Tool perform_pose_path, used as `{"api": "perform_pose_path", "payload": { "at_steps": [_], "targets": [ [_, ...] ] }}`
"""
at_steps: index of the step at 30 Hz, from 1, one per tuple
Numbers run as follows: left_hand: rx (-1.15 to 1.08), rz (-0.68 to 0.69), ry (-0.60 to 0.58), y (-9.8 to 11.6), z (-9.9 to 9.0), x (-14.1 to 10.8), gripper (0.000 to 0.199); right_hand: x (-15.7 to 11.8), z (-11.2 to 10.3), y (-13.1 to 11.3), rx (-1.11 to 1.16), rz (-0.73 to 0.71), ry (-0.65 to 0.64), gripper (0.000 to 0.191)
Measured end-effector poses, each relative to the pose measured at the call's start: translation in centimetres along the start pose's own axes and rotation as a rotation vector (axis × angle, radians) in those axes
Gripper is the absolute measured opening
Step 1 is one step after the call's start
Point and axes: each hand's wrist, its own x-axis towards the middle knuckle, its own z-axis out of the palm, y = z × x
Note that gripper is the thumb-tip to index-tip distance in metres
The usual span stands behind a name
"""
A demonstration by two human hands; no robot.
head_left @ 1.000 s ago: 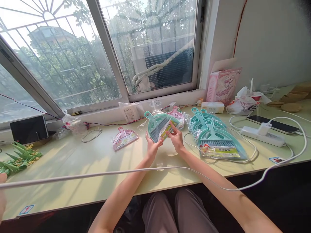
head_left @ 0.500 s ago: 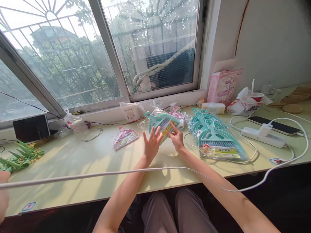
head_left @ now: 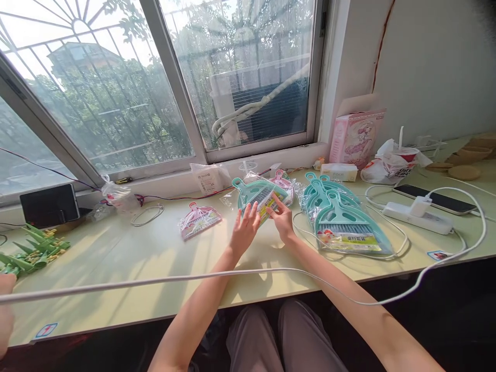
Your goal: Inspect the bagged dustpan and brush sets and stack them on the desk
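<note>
Wrapped teal dustpan-and-brush set (head_left: 253, 191): between your two hands, above the pale tabletop (head_left: 155, 258), tilted, loop handle toward the window and to your left, yellow-green label toward your right hand (head_left: 281, 219). That hand grips the label side, thumb and fingers closed on it. Your left hand (head_left: 244, 230) lies over the near left part, fingers extended and slightly parted, not closed around the set; firmness of its contact cannot be told. Whether the set's far edge touches the table: cannot tell. Nearby: one pink dustpan set (head_left: 199, 219) flat to the left, a second pink set (head_left: 282, 180) partly hidden just behind yours, overlapping teal sets (head_left: 346, 214) to the right, then a white power strip (head_left: 416, 219).
</note>
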Motion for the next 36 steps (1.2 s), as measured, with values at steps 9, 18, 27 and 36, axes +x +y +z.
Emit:
{"api": "perform_pose_path", "payload": {
  "at_steps": [9,18,27,36],
  "targets": [
    [0.023,-0.013,-0.112,-0.6,-0.4,-0.2,0.044,0.1,0.1,0.5,0.005,0.012,0.007,0.081],
    [0.001,0.034,-0.110,-0.4,-0.2,-0.6,0.055,0.5,-0.3,0.6,-0.041,-0.034,0.045,0.081],
    [-0.387,-0.170,0.272,0.8,0.9,-0.7,0.052,0.2,-0.5,0.1,0.014,-0.051,0.105,0.081],
    [-1.588,-0.844,-0.163,-1.1,0.8,1.2,0.054,-0.3,0.1,0.7,0.108,0.016,-0.022,0.084]
  ]
}}
